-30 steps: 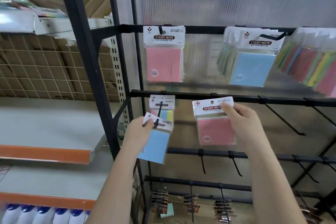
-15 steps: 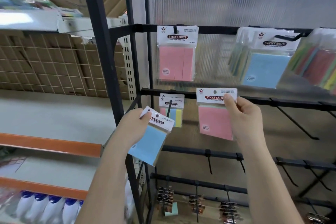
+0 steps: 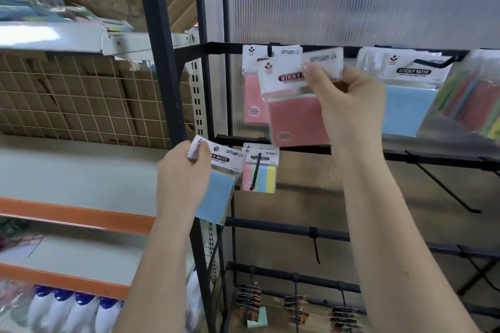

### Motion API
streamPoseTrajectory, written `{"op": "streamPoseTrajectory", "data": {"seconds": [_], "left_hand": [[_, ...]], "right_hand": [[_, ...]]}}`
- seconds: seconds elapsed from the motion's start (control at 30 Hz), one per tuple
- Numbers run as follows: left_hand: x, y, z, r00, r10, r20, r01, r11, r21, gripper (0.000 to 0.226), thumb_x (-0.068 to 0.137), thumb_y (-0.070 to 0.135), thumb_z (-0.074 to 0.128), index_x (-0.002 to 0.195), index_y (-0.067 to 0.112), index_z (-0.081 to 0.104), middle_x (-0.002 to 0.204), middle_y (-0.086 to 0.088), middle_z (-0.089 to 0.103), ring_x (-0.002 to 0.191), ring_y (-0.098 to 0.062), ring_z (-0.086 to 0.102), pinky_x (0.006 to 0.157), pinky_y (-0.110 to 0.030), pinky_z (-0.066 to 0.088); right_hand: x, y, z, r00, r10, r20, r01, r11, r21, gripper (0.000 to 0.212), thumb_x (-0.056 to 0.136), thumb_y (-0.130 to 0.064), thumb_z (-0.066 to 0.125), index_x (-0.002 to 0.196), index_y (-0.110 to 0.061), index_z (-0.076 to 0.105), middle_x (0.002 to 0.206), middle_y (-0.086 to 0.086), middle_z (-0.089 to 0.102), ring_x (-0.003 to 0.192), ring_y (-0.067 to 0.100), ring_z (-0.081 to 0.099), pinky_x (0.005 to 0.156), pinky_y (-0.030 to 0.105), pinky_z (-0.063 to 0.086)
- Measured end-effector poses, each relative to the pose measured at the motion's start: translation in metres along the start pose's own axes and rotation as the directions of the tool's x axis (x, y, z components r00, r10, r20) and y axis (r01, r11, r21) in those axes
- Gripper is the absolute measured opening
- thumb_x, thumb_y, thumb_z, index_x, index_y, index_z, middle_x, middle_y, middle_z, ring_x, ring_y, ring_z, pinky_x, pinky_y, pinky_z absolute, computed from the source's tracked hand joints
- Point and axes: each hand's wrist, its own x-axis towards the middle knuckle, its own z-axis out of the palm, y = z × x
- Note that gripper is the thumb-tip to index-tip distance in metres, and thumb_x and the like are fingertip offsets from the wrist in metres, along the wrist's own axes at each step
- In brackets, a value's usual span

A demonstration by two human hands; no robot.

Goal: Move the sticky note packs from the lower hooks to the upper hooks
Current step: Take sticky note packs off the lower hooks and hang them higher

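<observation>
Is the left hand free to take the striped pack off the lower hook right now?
Probably not: the left hand already grips a blue pack. The striped pack hangs just beside it on its hook, nothing between them.

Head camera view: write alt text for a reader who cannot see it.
The right hand lifts a pink sticky note pack up by the top-left hook, where another pink pack already hangs. The left hand holds a blue pack lower down, beside a multicolour pack hanging on a lower hook.
</observation>
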Motion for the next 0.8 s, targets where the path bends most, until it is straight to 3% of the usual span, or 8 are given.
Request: {"op": "streamPoseTrajectory", "data": {"seconds": [0.13,0.3,0.43,0.57,0.8], "left_hand": [[-0.001,0.002,0.0,1.0,0.031,-0.002,-0.031,0.999,0.021,0.035,0.099,0.031,0.042,0.08,0.006,0.056,0.071,0.003,0.055,0.062,-0.009,0.047,0.05,-0.019,0.03],[0.0,0.001,0.0,1.0,0.028,0.006,-0.028,1.0,-0.006,0.037,0.098,0.033,0.042,0.081,0.004,0.057,0.08,-0.011,0.062,0.064,-0.013,0.049,0.053,-0.026,0.035],[0.0,-0.001,-0.001,1.0,0.02,0.01,-0.02,1.0,-0.008,0.037,0.098,0.035,0.042,0.083,0.005,0.058,0.081,-0.007,0.063,0.067,-0.013,0.053,0.054,-0.025,0.038],[-0.001,0.0,-0.003,1.0,0.017,0.002,-0.017,0.999,-0.028,0.034,0.098,0.033,0.043,0.084,0.006,0.058,0.08,-0.004,0.063,0.066,-0.01,0.052,0.052,-0.022,0.035],[0.0,-0.001,-0.008,1.0,0.015,-0.005,-0.015,0.999,-0.047,0.032,0.098,0.033,0.043,0.089,0.007,0.061,0.084,0.001,0.064,0.067,-0.006,0.053,0.051,-0.016,0.033]], "right_hand": [[0.01,-0.017,0.017,0.998,-0.057,0.011,0.056,0.998,0.023,0.011,0.086,-0.028,0.069,0.075,-0.028,0.068,0.068,-0.016,0.069,0.06,-0.004,0.064,0.048,0.011,0.044],[0.022,-0.012,0.031,1.0,-0.014,-0.009,0.014,1.0,-0.004,0.014,0.085,-0.026,0.069,0.074,-0.019,0.071,0.068,-0.01,0.071,0.058,0.001,0.065,0.051,0.021,0.051],[0.027,-0.002,0.036,0.999,0.019,-0.04,-0.021,0.999,-0.039,0.02,0.084,-0.024,0.068,0.07,-0.011,0.071,0.067,0.0,0.07,0.057,0.006,0.059,0.054,0.025,0.047],[0.028,-0.001,0.04,0.999,0.022,-0.047,-0.024,0.998,-0.051,0.017,0.083,-0.024,0.067,0.068,-0.016,0.07,0.071,0.001,0.072,0.063,0.012,0.063,0.057,0.029,0.049],[0.025,-0.006,0.045,0.999,0.001,-0.034,-0.002,0.999,-0.035,0.016,0.085,-0.024,0.067,0.07,-0.022,0.068,0.068,-0.011,0.069,0.057,-0.002,0.063,0.05,0.016,0.046]]}}
